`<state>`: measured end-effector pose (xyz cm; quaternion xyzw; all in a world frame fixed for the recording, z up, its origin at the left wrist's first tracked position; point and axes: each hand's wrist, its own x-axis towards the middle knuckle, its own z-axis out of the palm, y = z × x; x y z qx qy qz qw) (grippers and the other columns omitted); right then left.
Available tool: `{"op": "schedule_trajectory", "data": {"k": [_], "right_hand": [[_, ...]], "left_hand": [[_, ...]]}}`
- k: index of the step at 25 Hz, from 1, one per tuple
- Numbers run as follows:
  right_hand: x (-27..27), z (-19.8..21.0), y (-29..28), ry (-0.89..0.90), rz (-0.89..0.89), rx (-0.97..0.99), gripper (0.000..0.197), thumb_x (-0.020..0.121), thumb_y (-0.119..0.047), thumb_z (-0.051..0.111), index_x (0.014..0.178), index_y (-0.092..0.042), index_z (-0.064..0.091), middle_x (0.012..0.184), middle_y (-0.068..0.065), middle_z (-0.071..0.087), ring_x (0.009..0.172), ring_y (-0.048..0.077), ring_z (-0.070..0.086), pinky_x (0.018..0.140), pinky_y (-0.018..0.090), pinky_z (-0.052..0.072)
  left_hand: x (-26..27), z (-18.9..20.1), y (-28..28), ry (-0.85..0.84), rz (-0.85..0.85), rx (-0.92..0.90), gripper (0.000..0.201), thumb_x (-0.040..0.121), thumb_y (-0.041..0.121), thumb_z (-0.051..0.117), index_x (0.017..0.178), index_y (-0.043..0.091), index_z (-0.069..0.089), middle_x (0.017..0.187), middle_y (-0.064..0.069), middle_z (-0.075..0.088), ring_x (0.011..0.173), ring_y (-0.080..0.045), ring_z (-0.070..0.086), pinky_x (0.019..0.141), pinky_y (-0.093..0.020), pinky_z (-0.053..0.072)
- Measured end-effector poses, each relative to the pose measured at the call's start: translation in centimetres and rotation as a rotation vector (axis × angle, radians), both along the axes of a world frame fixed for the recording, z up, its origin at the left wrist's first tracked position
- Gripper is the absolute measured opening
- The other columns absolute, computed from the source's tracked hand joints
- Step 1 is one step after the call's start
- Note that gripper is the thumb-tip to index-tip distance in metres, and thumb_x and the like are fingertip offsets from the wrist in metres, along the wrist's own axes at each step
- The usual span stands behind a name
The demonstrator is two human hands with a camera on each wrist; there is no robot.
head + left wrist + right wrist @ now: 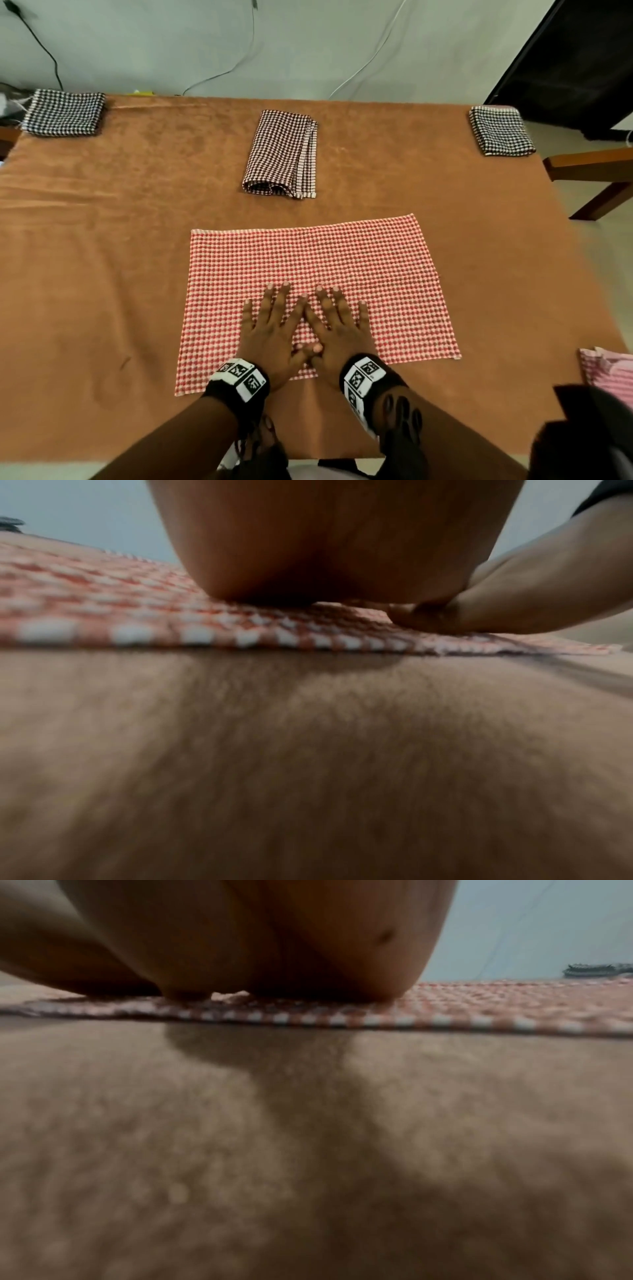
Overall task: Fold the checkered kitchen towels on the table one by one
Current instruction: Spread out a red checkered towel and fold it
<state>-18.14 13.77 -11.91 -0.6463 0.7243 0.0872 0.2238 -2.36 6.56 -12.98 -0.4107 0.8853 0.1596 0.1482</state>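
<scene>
Left hand and right hand lie flat, fingers straight and spread, palms pressing the near middle of the red checkered towel, spread on the brown table cover. Beyond it, mid-table, lies a folded dark checkered towel; two more folded ones sit at the far left corner and far right corner.

The bench is covered with a brown, plush cloth. A red-and-white checkered towel lies spread flat on its near middle. Beyond it sits a folded brown-and-white checkered towel. A folded black-and-white checkered towel lies at the far left corner, another folded black-and-white one at the far right corner. A pink striped cloth rests at the near right edge.
</scene>
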Motion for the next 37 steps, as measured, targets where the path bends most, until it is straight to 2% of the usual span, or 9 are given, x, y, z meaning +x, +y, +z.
{"op": "schedule_trajectory", "data": {"k": [4,10,14,17,20,26,30,34,37], "right_hand": [[-3.9,-0.6,0.8,0.002,-0.089,-0.039,0.071,0.087,-0.076,0.014,0.148,-0.049,-0.011,0.156,-0.01,-0.031,0.144,0.023,-0.029,0.111,0.06,-0.018],[-13.0,-0.8,4.5,0.076,-0.32,-0.01,0.071,0.085,-0.079,0.01,0.143,-0.053,-0.021,0.159,-0.01,-0.026,0.147,0.022,-0.024,0.115,0.057,-0.01],[-16.4,-0.8,6.3,0.111,-0.375,0.028,0.073,0.082,-0.081,0.004,0.141,-0.052,-0.027,0.158,-0.01,-0.028,0.146,0.022,-0.026,0.116,0.059,-0.007],[-16.6,0.0,6.1,0.096,-0.357,0.089,0.079,0.079,-0.082,0.0,0.145,-0.047,-0.022,0.156,-0.007,-0.033,0.145,0.024,-0.028,0.115,0.061,-0.006],[-14.5,2.0,3.5,0.056,-0.329,0.071,0.08,0.08,-0.082,0.007,0.147,-0.046,-0.019,0.159,-0.001,-0.029,0.146,0.027,-0.025,0.114,0.062,-0.01],[-5.3,2.7,-7.9,-0.049,-0.07,-0.024,0.074,0.092,-0.069,0.023,0.152,-0.038,-0.008,0.16,-0.003,-0.025,0.147,0.026,-0.023,0.112,0.062,-0.01],[-4.6,0.6,-10.9,0.013,-0.053,0.052,0.078,0.091,-0.07,0.022,0.153,-0.035,-0.008,0.159,-0.004,-0.028,0.147,0.026,-0.022,0.112,0.065,-0.01],[-6.9,-0.2,-10.9,0.011,-0.028,0.041,0.073,0.088,-0.076,0.012,0.149,-0.045,-0.012,0.158,-0.008,-0.03,0.146,0.024,-0.025,0.112,0.064,-0.011],[-10.7,-0.3,-10.8,0.028,-0.148,0.031,0.071,0.087,-0.077,0.011,0.147,-0.049,-0.014,0.158,-0.011,-0.028,0.146,0.021,-0.025,0.114,0.061,-0.011]], "left_hand": [[1.9,-0.3,-0.6,-0.015,0.106,-0.081,0.088,0.078,0.091,0.009,0.153,0.047,-0.005,0.163,0.004,-0.02,0.15,-0.03,-0.018,0.114,-0.067,-0.011],[7.0,-0.4,-1.0,-0.07,0.245,-0.105,0.093,0.076,0.092,0.016,0.155,0.045,0.005,0.167,0.001,-0.006,0.152,-0.031,-0.007,0.118,-0.065,0.002],[8.2,-0.3,-1.0,-0.109,0.311,-0.071,0.094,0.075,0.092,0.011,0.155,0.045,0.002,0.166,0.001,-0.009,0.152,-0.03,-0.009,0.118,-0.065,-0.002],[8.0,0.4,-1.1,-0.13,0.336,-0.007,0.102,0.065,0.096,0.0,0.152,0.045,-0.014,0.162,0.002,-0.026,0.15,-0.028,-0.021,0.117,-0.065,-0.009],[5.9,2.1,-2.1,-0.091,0.342,0.017,0.109,0.06,0.097,-0.004,0.15,0.039,-0.025,0.158,-0.002,-0.036,0.148,-0.027,-0.025,0.115,-0.062,-0.013],[-3.3,2.9,-7.2,0.061,-0.079,-0.032,0.095,0.078,0.085,0.003,0.154,0.031,-0.018,0.159,-0.004,-0.031,0.149,-0.029,-0.023,0.118,-0.063,-0.008],[-3.7,0.3,-10.6,-0.065,-0.19,-0.067,0.098,0.077,0.085,-0.001,0.155,0.028,-0.013,0.164,-0.004,-0.018,0.152,-0.029,-0.015,0.117,-0.062,-0.007],[-2.5,0.1,-12.6,-0.087,-0.133,-0.053,0.092,0.078,0.089,0.011,0.153,0.042,-0.013,0.163,0.002,-0.024,0.15,-0.028,-0.022,0.117,-0.064,-0.008],[0.4,0.2,-15.2,-0.081,0.021,-0.027,0.092,0.075,0.092,0.014,0.15,0.049,-0.016,0.161,0.005,-0.029,0.149,-0.028,-0.024,0.117,-0.062,-0.009]]}}
